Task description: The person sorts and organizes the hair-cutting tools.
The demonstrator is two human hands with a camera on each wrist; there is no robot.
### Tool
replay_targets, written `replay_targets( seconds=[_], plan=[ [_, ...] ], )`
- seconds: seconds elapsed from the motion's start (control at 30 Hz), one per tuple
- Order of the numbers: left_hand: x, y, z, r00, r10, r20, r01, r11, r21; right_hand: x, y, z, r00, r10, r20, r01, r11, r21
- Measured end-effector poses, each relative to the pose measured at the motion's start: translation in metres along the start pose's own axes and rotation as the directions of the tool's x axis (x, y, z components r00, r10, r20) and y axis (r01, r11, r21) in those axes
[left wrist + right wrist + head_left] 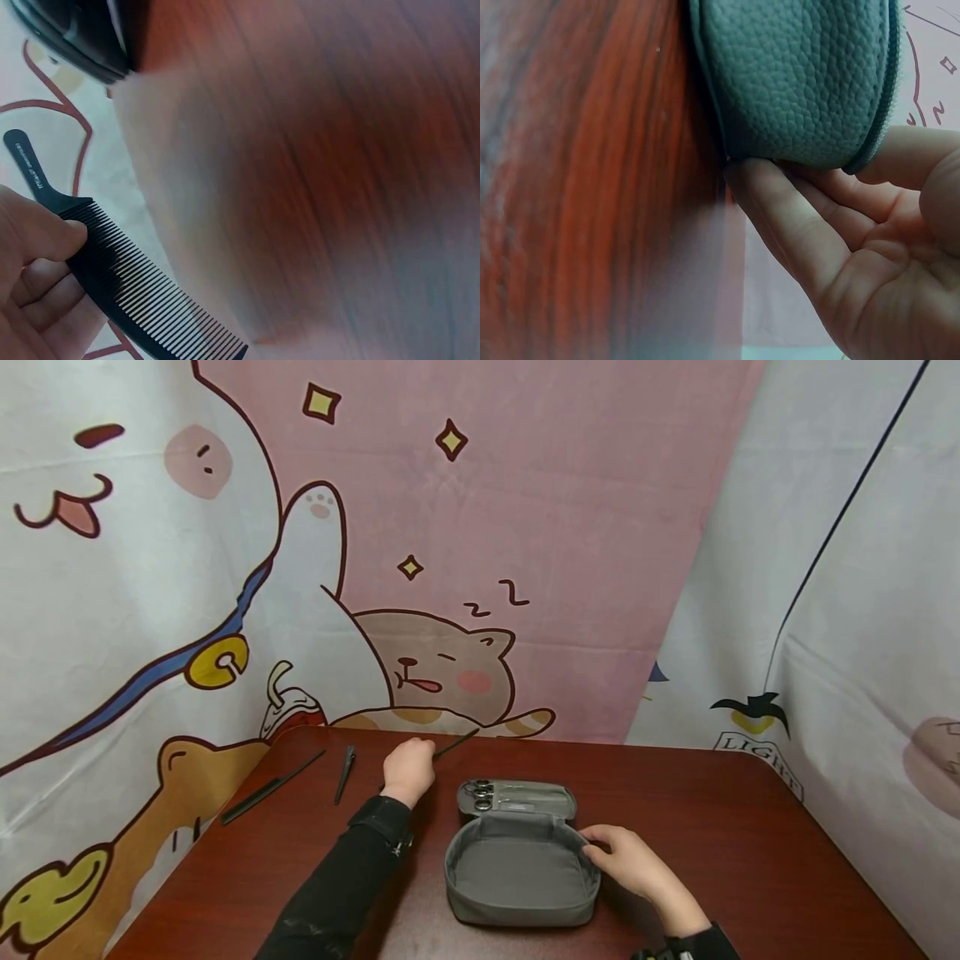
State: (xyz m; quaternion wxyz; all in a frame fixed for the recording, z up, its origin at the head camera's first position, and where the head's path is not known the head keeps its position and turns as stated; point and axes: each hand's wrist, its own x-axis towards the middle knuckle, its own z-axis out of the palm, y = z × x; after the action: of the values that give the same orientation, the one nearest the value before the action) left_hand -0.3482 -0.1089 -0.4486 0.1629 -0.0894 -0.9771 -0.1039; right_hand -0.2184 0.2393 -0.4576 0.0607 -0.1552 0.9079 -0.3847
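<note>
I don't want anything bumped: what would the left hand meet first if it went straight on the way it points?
Probably the cat-print cloth beyond the table; the left hand and its comb point that way, though depth there is unclear.

Left of the zip case (525,912) on the worktop (750,835) lie a hair clip (345,774) and tail comb (258,796); its lid (536,796) holds scissors (482,791).
</note>
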Motion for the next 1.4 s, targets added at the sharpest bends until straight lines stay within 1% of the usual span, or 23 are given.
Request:
replay_targets(
  seconds=[0.17, 0.3, 0.4, 0.5, 0.57, 0.63, 0.7, 0.77, 0.9, 0.97, 1.03, 1.1, 1.2, 1.33, 1.4],
  plan=[
    [-0.004, 0.007, -0.007, 0.998, 0.014, -0.063, -0.020, 0.995, -0.093, 0.000, 0.000, 0.000, 1.000, 0.009, -0.017, -0.009, 1.000, -0.001],
    [-0.012, 0.012, -0.012, 0.993, 0.014, -0.120, -0.037, 0.981, -0.191, -0.001, -0.001, 0.001, 0.999, 0.013, -0.034, -0.013, 1.000, -0.003],
    [-0.017, 0.015, -0.016, 0.988, 0.011, -0.152, -0.050, 0.966, -0.252, -0.002, -0.003, 0.002, 0.998, 0.014, -0.068, -0.014, 1.000, -0.004],
    [-0.022, 0.018, -0.019, 0.982, 0.019, -0.187, -0.077, 0.949, -0.306, -0.002, -0.006, 0.002, 0.991, 0.026, -0.129, -0.024, 1.000, 0.014],
    [-0.025, 0.021, -0.022, 0.976, 0.031, -0.214, -0.104, 0.935, -0.339, -0.001, -0.008, 0.001, 0.984, 0.023, -0.177, -0.018, 0.999, 0.030],
    [-0.028, 0.025, -0.027, 0.970, 0.042, -0.240, -0.130, 0.922, -0.364, 0.001, -0.013, 0.000, 0.974, 0.005, -0.227, 0.005, 0.999, 0.042],
    [-0.030, 0.029, -0.031, 0.963, 0.052, -0.264, -0.153, 0.913, -0.379, 0.002, -0.019, -0.003, 0.963, -0.017, -0.268, 0.036, 0.997, 0.063],
    [-0.032, 0.034, -0.037, 0.958, 0.052, -0.282, -0.163, 0.908, -0.386, 0.002, -0.026, -0.005, 0.949, -0.050, -0.312, 0.078, 0.994, 0.078],
    [-0.036, 0.046, -0.047, 0.947, 0.066, -0.316, -0.199, 0.890, -0.410, 0.004, -0.041, -0.008, 0.927, -0.107, -0.361, 0.152, 0.983, 0.099],
    [-0.039, 0.052, -0.052, 0.939, 0.077, -0.334, -0.225, 0.875, -0.428, 0.005, -0.049, -0.009, 0.917, -0.146, -0.372, 0.202, 0.972, 0.118],
    [-0.042, 0.058, -0.055, 0.932, 0.091, -0.350, -0.252, 0.858, -0.448, 0.006, -0.057, -0.010, 0.906, -0.184, -0.382, 0.257, 0.954, 0.152],
    [-0.045, 0.063, -0.058, 0.925, 0.102, -0.365, -0.277, 0.840, -0.466, 0.008, -0.065, -0.010, 0.892, -0.219, -0.396, 0.313, 0.930, 0.192],
    [-0.051, 0.072, -0.062, 0.919, 0.119, -0.376, -0.308, 0.812, -0.496, 0.012, -0.075, -0.008, 0.870, -0.262, -0.418, 0.386, 0.889, 0.247],
    [-0.059, 0.082, -0.068, 0.908, 0.142, -0.394, -0.351, 0.772, -0.530, 0.017, -0.086, -0.006, 0.847, -0.306, -0.435, 0.460, 0.831, 0.312],
    [-0.063, 0.087, -0.069, 0.902, 0.153, -0.403, -0.369, 0.756, -0.540, 0.019, -0.091, -0.005, 0.836, -0.328, -0.440, 0.490, 0.806, 0.331]
  ],
)
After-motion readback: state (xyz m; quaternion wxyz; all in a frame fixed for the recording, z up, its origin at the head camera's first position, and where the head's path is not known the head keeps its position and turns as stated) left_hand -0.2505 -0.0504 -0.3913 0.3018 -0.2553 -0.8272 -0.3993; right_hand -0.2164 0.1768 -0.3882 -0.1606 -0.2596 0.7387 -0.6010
